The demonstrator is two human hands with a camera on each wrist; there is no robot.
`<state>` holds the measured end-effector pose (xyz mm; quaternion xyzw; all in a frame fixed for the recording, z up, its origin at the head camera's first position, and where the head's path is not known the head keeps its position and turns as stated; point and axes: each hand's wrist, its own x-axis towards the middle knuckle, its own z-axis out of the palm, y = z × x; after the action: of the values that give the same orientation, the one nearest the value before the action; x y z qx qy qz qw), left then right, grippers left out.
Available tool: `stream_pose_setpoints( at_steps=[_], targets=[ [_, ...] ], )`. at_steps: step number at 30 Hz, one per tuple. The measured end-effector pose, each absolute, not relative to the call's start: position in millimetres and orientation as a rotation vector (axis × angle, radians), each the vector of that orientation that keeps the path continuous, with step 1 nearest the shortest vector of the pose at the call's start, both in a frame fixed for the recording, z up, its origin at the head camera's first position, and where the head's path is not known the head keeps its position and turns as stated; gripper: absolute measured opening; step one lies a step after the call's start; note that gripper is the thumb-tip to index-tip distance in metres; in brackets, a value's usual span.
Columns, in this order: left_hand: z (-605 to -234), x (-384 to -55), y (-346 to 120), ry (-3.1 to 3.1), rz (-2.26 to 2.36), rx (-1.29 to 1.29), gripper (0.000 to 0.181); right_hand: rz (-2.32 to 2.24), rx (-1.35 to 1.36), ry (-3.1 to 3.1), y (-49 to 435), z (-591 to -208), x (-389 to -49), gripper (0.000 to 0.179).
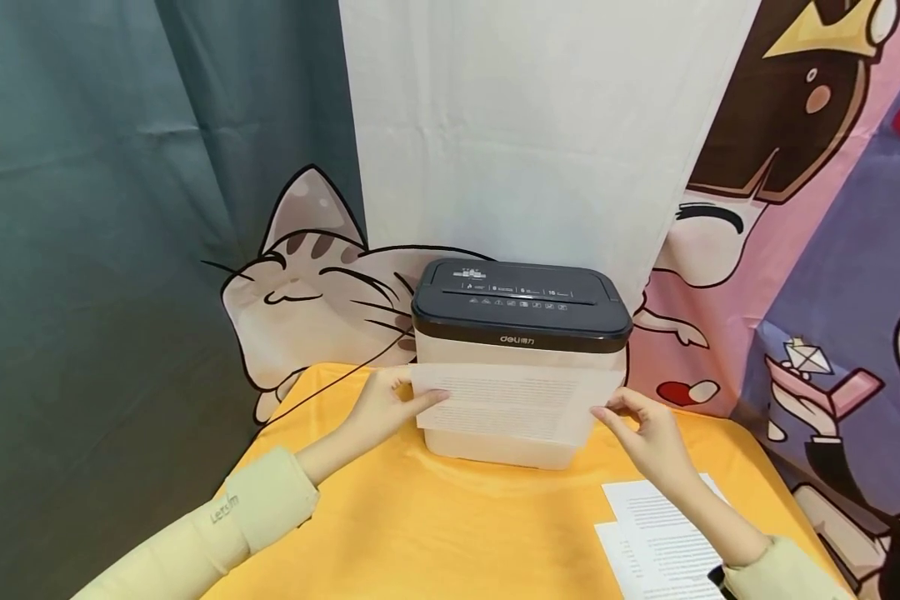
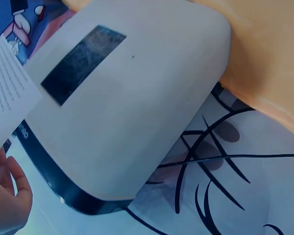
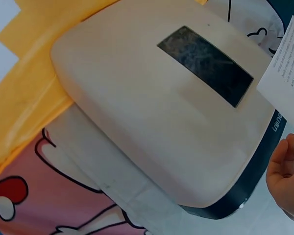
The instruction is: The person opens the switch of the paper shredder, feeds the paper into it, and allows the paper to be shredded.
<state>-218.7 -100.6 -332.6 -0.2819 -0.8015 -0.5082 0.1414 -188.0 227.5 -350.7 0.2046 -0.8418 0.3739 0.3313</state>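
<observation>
A printed sheet of paper is held upright in front of the paper shredder, covering part of its white bin. At the sheet's left edge my left hand pinches it between thumb and fingers. My right hand pinches the right edge the same way. The shredder has a black top with a narrow feed slot; the sheet is below that slot, outside it. In the left wrist view the paper and part of the hand show at the left border. A dark window marks the bin's front.
More printed sheets lie at the right front of the yellow-covered table, partly under my right forearm. A black cord runs left from the shredder. Cartoon-printed curtains hang behind and to the right.
</observation>
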Motion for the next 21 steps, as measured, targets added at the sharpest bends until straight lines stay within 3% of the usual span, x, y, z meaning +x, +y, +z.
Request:
stream_pose_setpoints(
  at_steps=[21],
  targets=[
    [-314, -251, -87, -2.174, -1.45, -0.757, 0.011, 0.852, 0.609, -2.15, 236, -321, -217, 0.019]
  ],
)
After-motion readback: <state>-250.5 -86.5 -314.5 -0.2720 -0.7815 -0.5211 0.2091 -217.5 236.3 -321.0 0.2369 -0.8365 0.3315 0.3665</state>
